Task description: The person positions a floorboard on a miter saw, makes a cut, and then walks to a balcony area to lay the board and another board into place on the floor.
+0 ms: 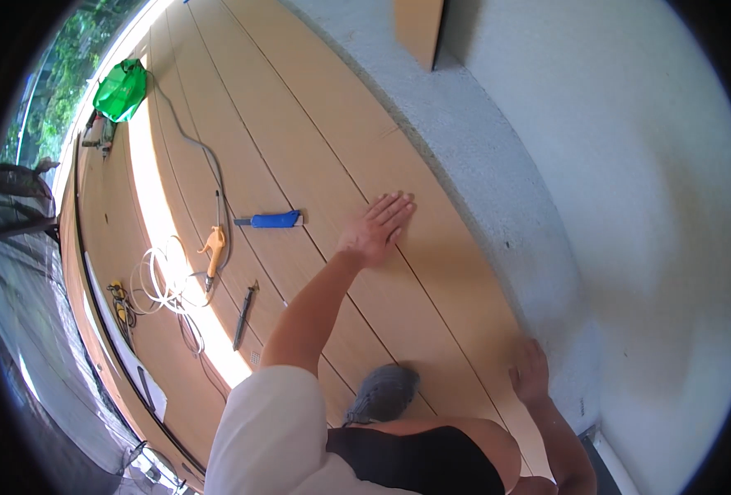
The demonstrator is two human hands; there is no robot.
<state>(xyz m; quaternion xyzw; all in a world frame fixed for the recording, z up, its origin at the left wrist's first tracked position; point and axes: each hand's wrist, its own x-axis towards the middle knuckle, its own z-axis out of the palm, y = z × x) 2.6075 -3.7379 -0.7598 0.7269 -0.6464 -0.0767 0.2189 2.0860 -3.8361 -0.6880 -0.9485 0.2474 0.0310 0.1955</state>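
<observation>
Both hands are seen pressed flat on a pale wooden plank floor (316,157) beside a grey wall.

Nearest the lens, at lower centre, a bent knee and a grey sock (384,391) are seen. At upper left a green bag (120,90) lies; below it, left of centre, a coiled white cable (161,280), an orange-handled tool (214,247), a dark pencil-like tool (243,316) and a blue utility knife (273,219) are spread on the planks. The left hand (375,231) is laid at centre, fingers (392,206) spread open, nothing held. The right hand (530,373) is set at lower right on the last plank by the wall (629,206), fingers open, empty.
</observation>
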